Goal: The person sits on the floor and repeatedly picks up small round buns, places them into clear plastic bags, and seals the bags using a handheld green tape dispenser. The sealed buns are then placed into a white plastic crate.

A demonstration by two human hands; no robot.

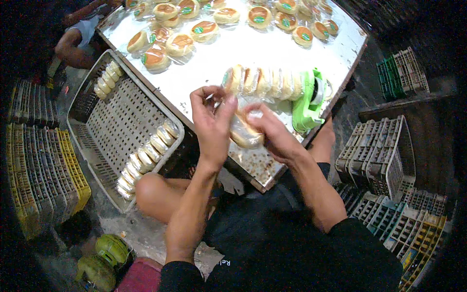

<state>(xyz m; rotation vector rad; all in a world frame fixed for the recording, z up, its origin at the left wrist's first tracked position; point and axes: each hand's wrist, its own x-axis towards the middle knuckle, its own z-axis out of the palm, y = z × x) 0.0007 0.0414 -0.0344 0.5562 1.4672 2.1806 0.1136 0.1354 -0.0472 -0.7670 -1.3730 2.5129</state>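
A round bun in a clear plastic bag (247,136) is held between my hands over the near corner of the white table. My right hand (275,130) grips it from the right, thumb on top. My left hand (213,119) is closed, thumb and fingers pinched at the bag's left end; its fingertips are slightly blurred. Just beyond my hands stands a row of wrapped buns (265,82), packed on edge side by side. A bright green tape dispenser (307,104) stands at the row's right end, near the table's right edge.
Many wrapped buns with green labels (180,45) lie across the far table (194,82). At left, a grey crate (127,112) holds two rows of wrapped buns. Stacked crates (39,170) stand left, more crates (372,151) right. Green gas cylinders (104,260) sit lower left. Another person (78,41) sits far left.
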